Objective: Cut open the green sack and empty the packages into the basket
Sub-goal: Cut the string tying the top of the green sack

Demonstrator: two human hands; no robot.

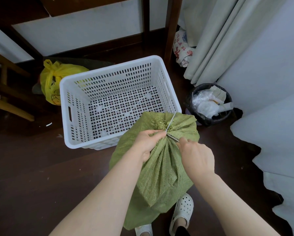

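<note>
Currently pinching the gathered neck of the green woven plastic sack (159, 167) with the left hand (148, 143), fingers and thumb curled tight round the bunched cloth just below the thin white tie (170, 122). Closing the right hand (198, 156) round what looks like a small grey-bladed cutter (173, 138), handle buried in the fist, blade tip laid against the cinched knot.

Standing the sack upright on the dark wooden floor (32, 167), just ahead of the white perforated clogs (182, 211) and up against the near right corner of the white perforated plastic basket (108, 69); touching or not, cannot tell.

Judging from the soft creases and full belly: limp, coarse, not slippery, likely fairly heavy with loose, shifting contents. Best held at the neck during the cut, keeping fingers clear of the blade; for tipping, probably better gripped by the bottom corners. Expect fraying strands at the mouth.

Further out: black lined bin (189, 101) of wrappers, yellow plastic bag (57, 77), pale curtain (219, 40).
</note>
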